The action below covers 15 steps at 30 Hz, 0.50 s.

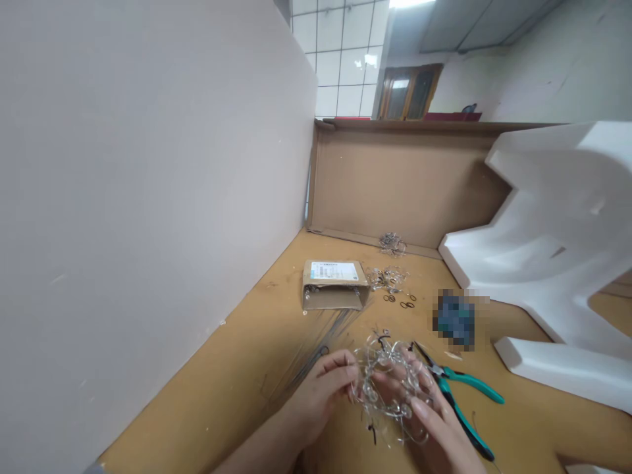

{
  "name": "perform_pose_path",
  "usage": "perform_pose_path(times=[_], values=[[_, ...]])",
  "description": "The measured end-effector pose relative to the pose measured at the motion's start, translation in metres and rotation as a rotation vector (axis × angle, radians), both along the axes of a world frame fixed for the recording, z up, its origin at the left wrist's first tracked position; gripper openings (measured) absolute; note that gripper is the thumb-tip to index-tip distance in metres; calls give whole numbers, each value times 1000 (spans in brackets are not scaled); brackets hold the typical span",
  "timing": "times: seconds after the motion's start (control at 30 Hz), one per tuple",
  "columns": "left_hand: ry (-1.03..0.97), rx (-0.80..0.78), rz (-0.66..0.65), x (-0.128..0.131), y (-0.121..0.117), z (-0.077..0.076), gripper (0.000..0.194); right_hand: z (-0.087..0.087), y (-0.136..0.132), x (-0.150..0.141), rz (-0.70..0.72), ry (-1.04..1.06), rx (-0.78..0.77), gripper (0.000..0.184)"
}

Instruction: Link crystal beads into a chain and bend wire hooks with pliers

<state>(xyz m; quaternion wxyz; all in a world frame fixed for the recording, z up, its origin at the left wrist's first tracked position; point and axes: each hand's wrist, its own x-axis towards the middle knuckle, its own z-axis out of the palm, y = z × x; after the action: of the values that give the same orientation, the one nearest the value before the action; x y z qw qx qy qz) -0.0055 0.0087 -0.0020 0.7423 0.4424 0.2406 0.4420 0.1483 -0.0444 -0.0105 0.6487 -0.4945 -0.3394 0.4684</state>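
My left hand point(320, 392) pinches the left side of a ring-shaped tangle of clear, shiny loops point(390, 378) with a few black ties on it. Round the right side of the same tangle curl the fingers of my right hand point(437, 421), partly seen through the loops. Beside my right hand lie long-nose pliers point(464, 380) with green handles, their jaws pointing up and left. Thin dark wires point(316, 359) are strewn on the tabletop point(247, 368) behind my left hand. Several small black rings point(405, 305) rest farther back.
An open cardboard box point(336, 301) with a label stands behind my hands. Two more shiny tangles point(388, 280) sit to its right. A pixelated dark object point(454, 319) lies farther right. White foam point(557, 257), a cardboard wall point(399, 187) and a pale panel point(148, 178) surround the surface.
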Motion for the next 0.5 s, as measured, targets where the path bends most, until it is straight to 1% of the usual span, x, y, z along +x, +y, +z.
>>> perform_pose_path(times=[0.03, 0.07, 0.1, 0.17, 0.27, 0.33, 0.37, 0.4, 0.5], values=[[20, -18, -12, 1, 1, 0, 25, 0, 0, 1, 67, 88, -26, 56], [67, -18, -6, 1, 2, 0, 26, 0, 1, 1, 97, 130, -45, 50], [129, -4, 21, 2, 3, 0, 28, 0, 2, 2, 91, 133, -67, 44], [270, 49, 105, 3, 5, 0, 32, -2, 4, 4, 25, 79, -126, 36], [441, 129, 241, 4, 7, -1, 32, -7, 8, 7, -46, 25, -182, 36], [500, 161, 275, 3, 7, -2, 30, -11, 11, 8, -18, 40, -199, 37], [504, 155, 261, 2, 7, -2, 29, -13, 12, 9, 3, 59, -211, 37], [491, 134, 220, 1, 7, -2, 29, -16, 13, 10, 24, 83, -223, 37], [362, 25, 19, -3, 7, 0, 29, -22, 15, 10, 103, 167, -238, 33]])
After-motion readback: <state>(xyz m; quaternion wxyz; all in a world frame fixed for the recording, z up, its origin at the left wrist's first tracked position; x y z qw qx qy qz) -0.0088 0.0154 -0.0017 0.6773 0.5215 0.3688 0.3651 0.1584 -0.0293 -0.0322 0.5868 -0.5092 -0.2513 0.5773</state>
